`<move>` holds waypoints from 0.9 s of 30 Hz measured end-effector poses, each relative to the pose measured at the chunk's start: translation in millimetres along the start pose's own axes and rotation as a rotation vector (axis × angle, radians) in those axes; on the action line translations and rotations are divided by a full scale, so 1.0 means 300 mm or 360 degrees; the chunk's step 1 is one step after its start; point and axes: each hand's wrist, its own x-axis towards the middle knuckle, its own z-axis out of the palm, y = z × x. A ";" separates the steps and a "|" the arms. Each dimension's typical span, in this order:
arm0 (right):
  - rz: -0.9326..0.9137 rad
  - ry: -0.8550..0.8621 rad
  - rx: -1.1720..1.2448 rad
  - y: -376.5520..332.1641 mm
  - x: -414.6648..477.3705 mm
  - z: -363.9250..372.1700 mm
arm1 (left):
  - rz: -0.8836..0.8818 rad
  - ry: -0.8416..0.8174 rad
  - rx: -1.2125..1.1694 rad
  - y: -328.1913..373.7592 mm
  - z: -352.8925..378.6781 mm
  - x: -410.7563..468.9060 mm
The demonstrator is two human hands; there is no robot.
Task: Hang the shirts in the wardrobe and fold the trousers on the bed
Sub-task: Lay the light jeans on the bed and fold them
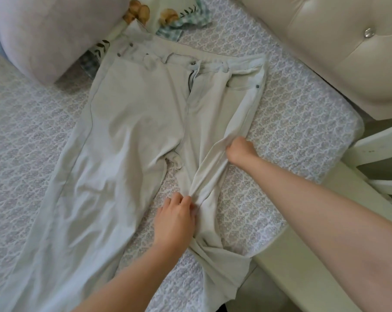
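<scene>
Straightening a twisted trouser leg on the bed

The pale trousers (132, 113) lie front-up on the bed (291, 122), one leg bunched and trailing over the edge. It looks best to pull that leg taut and flat before folding. The right hand (238, 148) has its grip curled round the leg's outer seam; the left hand (174, 219) pinches the crease lower down.
</scene>
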 end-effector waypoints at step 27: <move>0.0026 0.0296 0.0363 -0.097 -0.046 -0.051 | -0.0132 0.0151 -0.0765 -0.014 -0.107 -0.014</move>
